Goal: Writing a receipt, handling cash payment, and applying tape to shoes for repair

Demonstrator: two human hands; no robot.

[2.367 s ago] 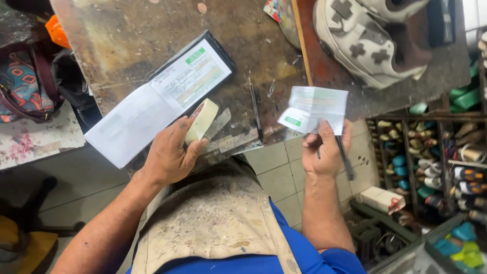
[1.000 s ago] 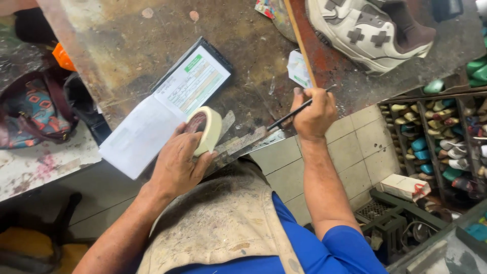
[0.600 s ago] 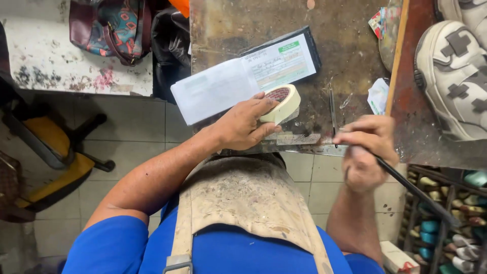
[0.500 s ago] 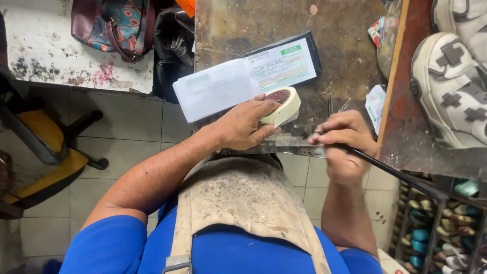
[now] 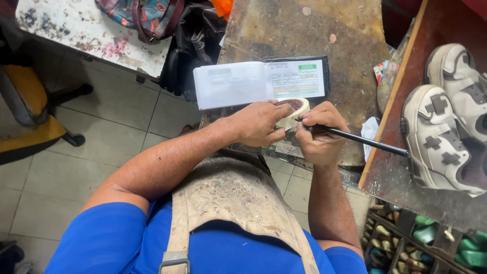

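1. The left hand [image 5: 258,124] is closed around a roll of tape [image 5: 293,109], fingers curled over its outer rim and the thumb underneath; the roll sits tilted at the fingertips, its dark core facing up, just above the near edge of a worn workbench [image 5: 304,35].
2. The right hand [image 5: 317,134] is bunched narrow, fingertips pinching at the rim of the roll where the two hands meet; the same hand also grips a thin black rod [image 5: 370,143], which sticks out to the right from between the fingers; what kind of tool the rod is I cannot tell.
3. The roll looks light and fairly stiff as a ring, though it would likely squash if squeezed across the hollow; the outer wrap is probably sticky at its loose end and smooth elsewhere, so a hold on the flat sides or through the core seems safest, with fingertips left free to pick at the edge.
4. Just beyond both hands lies an open receipt book [image 5: 261,81], its pages flat on the bench.
5. To the right of the right hand, past the rod's tip, a pair of pale sneakers [image 5: 446,132] rests on a reddish shelf [image 5: 395,167]; a scrap of paper [image 5: 370,129] lies between the hand and the shelf.
6. Beyond the left hand, well apart, a patterned bag [image 5: 142,15] sits on a paint-spattered table [image 5: 66,30].
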